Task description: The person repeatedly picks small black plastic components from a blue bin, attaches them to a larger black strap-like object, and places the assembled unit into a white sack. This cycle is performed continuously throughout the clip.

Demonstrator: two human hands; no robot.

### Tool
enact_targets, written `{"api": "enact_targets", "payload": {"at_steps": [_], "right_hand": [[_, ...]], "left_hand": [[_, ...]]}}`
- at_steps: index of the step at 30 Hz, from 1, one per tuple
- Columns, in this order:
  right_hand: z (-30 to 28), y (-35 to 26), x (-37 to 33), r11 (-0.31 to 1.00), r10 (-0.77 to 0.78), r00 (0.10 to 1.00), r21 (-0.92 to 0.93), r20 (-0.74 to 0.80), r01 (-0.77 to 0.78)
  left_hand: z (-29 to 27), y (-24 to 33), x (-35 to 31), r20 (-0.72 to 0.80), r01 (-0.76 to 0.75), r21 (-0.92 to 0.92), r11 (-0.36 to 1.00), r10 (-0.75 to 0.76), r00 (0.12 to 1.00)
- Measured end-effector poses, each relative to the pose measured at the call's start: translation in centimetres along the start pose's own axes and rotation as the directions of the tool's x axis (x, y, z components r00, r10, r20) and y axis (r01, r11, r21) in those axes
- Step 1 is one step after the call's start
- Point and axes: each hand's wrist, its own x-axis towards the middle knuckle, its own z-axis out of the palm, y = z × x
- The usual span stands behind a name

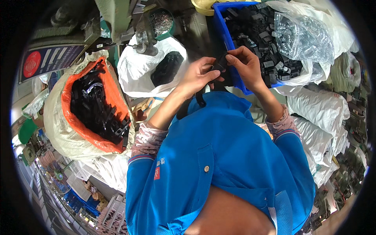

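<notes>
Evidently both hands meet at one small black part (220,65), held up near the left wall of a blue bin, just beyond the front of the person's blue shirt (235,137). The left hand (199,74) grips it, thumb on the near side and fingers curled behind. The right hand (247,67) comes in from the other side, thumb and forefinger drawn narrow in a pinch at the part's upper right edge; whether a second, smaller piece sits between those fingertips is too small to tell.

Just right of the part stands the blue bin (224,36), filled with blocky black pieces (256,37). A clear bag (303,37) of shiny metal coils lies over its right side, with white plastic bunched around it.

Left of the hands, an open white bag (131,74) holds a dark heap (168,68). Above that bag are a green bowl (172,30) of small metal bits and a metal machine fitting (147,46). A yellow basin (203,8) shows at the top edge, near the bin.

Farther left, a pale sack (54,125) with an orange lining (67,102) gapes open on a mass of glossy black pieces (94,103). Well over to the right, full white sacks (319,105) lie stacked.
</notes>
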Motion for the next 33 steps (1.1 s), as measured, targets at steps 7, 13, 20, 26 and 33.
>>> {"api": "enact_targets", "payload": {"at_steps": [7,13,20,26,33], "right_hand": [[-2.0,0.3,-1.2,0.978,0.067,0.998,0.199,0.002,-0.066],[-2.9,1.1,-2.1,0.980,0.071,0.997,0.187,-0.019,-0.066],[-2.5,0.7,-2.9,0.994,0.049,0.997,0.100,-0.066,-0.043],[-2.5,1.2,-3.8,0.992,0.058,0.997,0.118,-0.041,-0.053],[-2.0,1.6,-5.9,0.975,-0.038,0.997,0.214,-0.067,0.052]], "left_hand": [[1.3,-0.2,1.3,0.053,0.021,0.127,0.992,-0.028,0.998],[1.9,-0.4,1.8,0.105,0.048,0.110,0.993,-0.060,0.993],[2.9,-0.2,2.0,0.063,0.029,0.098,0.995,-0.036,0.997],[3.9,-0.6,1.6,-0.083,-0.119,0.371,0.921,0.160,0.984],[3.5,-1.0,0.5,-0.031,-0.268,0.585,0.766,0.352,0.936]]}}
